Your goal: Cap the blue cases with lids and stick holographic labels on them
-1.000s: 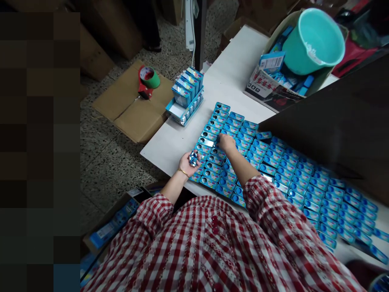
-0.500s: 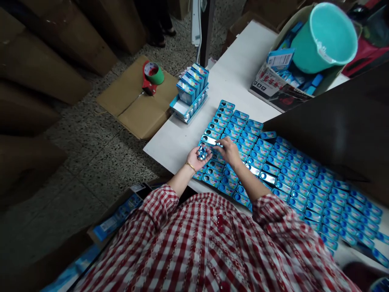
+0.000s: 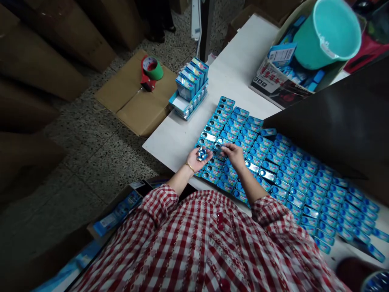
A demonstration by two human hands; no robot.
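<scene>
Rows of small blue trays (image 3: pixel 273 162) cover the white table (image 3: pixel 231 77). My left hand (image 3: pixel 197 159) is cupped, palm up, around a handful of small shiny blue and silver pieces (image 3: pixel 201 154) at the near left corner of the rows. My right hand (image 3: pixel 234 152) hovers just right of it over the trays, fingers pinched together, touching or just above one tray; what the fingertips hold is too small to make out.
A blue display box with upright packs (image 3: pixel 190 87) stands at the table's left edge. A teal bucket (image 3: pixel 328 34) sits in a carton of blue packs (image 3: pixel 282 79) at the back. On the floor lie a flat cardboard box (image 3: pixel 133 101) and a green tape dispenser (image 3: pixel 151 69). A dark panel (image 3: pixel 340 121) overhangs on the right.
My left hand rose from the table edge towards the rows with its pieces. My right hand drew back from the far rows and came beside the left hand.
</scene>
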